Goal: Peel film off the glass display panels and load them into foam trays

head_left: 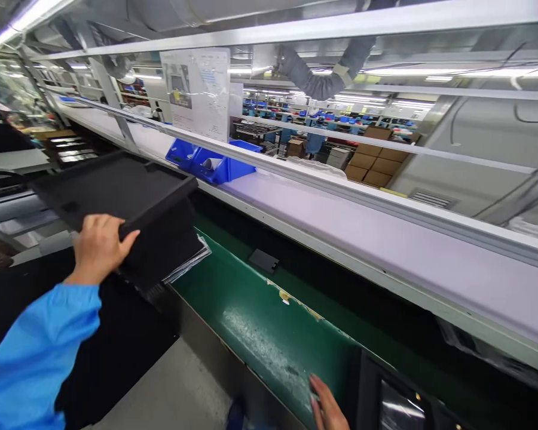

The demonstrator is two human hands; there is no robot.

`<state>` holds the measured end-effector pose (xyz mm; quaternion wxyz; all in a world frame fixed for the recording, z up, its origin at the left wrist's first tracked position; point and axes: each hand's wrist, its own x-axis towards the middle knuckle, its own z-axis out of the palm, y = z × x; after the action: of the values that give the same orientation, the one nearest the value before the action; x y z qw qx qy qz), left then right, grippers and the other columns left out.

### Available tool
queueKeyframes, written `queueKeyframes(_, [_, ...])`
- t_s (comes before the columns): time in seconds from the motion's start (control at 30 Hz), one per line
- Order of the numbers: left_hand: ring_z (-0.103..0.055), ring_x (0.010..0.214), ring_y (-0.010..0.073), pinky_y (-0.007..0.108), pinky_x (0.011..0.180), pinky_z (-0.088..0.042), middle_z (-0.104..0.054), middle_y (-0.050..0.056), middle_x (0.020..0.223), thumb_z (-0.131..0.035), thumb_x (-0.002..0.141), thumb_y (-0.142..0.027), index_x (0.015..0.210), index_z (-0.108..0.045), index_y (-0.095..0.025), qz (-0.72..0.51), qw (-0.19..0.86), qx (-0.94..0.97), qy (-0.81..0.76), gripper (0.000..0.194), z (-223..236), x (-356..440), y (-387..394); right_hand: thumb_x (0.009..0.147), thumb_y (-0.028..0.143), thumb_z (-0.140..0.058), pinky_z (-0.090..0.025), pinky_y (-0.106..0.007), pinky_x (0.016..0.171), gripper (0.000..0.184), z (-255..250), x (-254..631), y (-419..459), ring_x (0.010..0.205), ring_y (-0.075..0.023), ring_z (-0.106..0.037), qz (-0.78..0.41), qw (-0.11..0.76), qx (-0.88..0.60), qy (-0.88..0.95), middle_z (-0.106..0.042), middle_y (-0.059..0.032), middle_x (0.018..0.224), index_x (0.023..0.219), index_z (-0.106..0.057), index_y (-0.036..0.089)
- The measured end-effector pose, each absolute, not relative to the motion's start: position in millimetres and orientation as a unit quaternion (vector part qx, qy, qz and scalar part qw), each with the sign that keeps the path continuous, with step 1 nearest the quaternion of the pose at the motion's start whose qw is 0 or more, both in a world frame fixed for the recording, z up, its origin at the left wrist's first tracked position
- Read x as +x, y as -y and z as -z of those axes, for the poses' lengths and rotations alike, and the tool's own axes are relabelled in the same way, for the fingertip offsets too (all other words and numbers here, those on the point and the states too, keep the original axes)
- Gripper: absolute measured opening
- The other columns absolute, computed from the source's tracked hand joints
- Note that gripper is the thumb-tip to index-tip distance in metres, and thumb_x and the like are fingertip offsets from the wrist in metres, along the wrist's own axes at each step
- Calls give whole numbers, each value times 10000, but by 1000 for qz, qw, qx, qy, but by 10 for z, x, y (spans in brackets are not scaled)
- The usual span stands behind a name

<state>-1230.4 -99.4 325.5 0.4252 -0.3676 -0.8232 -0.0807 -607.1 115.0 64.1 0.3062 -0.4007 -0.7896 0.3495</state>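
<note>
My left hand [99, 245], in a blue sleeve, is closed on the near edge of a large black tray-like piece [112, 185] with a raised rim. The piece is tilted and slightly blurred. Under its right end, thin silvery-edged sheets [190, 263] stick out over the green work surface [251, 322]. My right hand [326, 406] shows only partly at the bottom edge, fingers stretched out over the green surface and nothing visible in them. Just right of it lies a black frame [367, 388] with a shiny dark panel [399, 406], cut off by the picture edge.
A small dark flat piece [263, 261] lies on the dark green strip behind the work surface. Beyond runs a long white shelf [363, 233] with blue bins [215, 164]. A printed sheet [197, 89] hangs from the metal rail. At lower left is a black surface [130, 334].
</note>
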Motion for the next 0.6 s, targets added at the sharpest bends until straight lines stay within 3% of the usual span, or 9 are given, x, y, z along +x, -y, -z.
queueKeyframes(0.07, [-600, 837, 309, 398, 651, -544, -647, 119, 848, -469, 1005, -471, 986, -677, -88, 102, 446, -397, 796, 436, -3167, -11375, 952, 897, 539, -614, -553, -539, 1063, 434, -1092, -6513, -1026, 1199, -320, -688, -462, 291, -372, 751, -723, -74, 1299, 1308, -673, 416])
queueKeyframes(0.13, [-595, 769, 301, 394, 600, -509, -642, 112, 811, -562, 973, -440, 918, -661, -126, 138, 439, -429, 777, 333, -2961, -10294, 861, 906, 574, -635, -514, -549, 1091, 666, -1580, -6981, -836, 1286, -304, -635, -604, 285, -292, 684, -618, -140, 1446, 1507, -472, 341])
queueKeyframes(0.23, [-656, 876, 319, 429, 694, -539, -702, 162, 968, -599, 948, -253, 997, -642, -138, 218, 381, -482, 758, 132, -2534, -8755, 729, 702, 617, -841, -469, -581, 1114, 1121, -2082, -7434, -573, 1376, -322, -552, -747, 292, -163, 574, -477, -154, 1570, 1599, -239, 318])
queueKeyframes(0.33, [-691, 1053, 339, 487, 845, -581, -726, 180, 1148, -541, 928, -163, 1354, -566, -153, 286, 254, -594, 708, 428, -2213, -7781, 737, 700, 486, -856, -422, -495, 1177, 933, -2092, -7233, -545, 1313, -272, -587, -697, 411, -269, 523, -601, -118, 1438, 1484, -412, 244])
queueKeyframes(0.4, [-647, 1237, 344, 563, 1019, -553, -664, 120, 1385, -554, 908, -222, 1542, -417, -336, 333, 150, -651, 665, 659, -2117, -7565, 807, 680, 391, -832, -455, -465, 1148, 791, -1889, -6646, -671, 1222, -265, -636, -669, 440, -351, 486, -678, -92, 1319, 1377, -496, 227])
queueKeyframes(0.5, [-410, 1465, 395, 698, 1213, -302, -333, -92, 1669, -558, 858, -477, 1524, -292, -620, 416, 116, -501, 750, 732, -2020, -7679, 857, 589, 343, -792, -563, -476, 986, 756, -1536, -5252, -917, 1055, -292, -710, -711, 397, -425, 396, -757, -66, 1132, 1289, -531, 224])
queueKeyframes(0.53, [-300, 1520, 397, 683, 1240, -240, -206, -127, 1706, -564, 823, -571, 1533, -251, -626, 430, 89, -415, 797, 778, -1963, -7740, 828, 574, 338, -776, -583, -469, 929, 732, -1445, -4730, -974, 1000, -297, -726, -721, 377, -451, 368, -772, -60, 1063, 1259, -545, 218])
queueKeyframes(0.57, [-228, 1541, 417, 685, 1244, -213, -183, -101, 1718, -596, 743, -662, 1552, -254, -585, 425, 33, -336, 840, 882, -1886, -7772, 769, 578, 336, -762, -593, -453, 890, 703, -1373, -4214, -1010, 966, -297, -734, -723, 361, -473, 351, -778, -59, 1024, 1240, -561, 209])
queueKeyframes(0.6, [-326, 1482, 497, 744, 1180, -295, -353, 33, 1673, -620, 669, -711, 1555, -362, -470, 417, -21, -314, 853, 954, -1786, -7756, 681, 581, 333, -752, -599, -435, 853, 679, -1318, -3724, -1026, 937, -296, -740, -724, 347, -489, 342, -781, -61, 999, 1224, -576, 202])
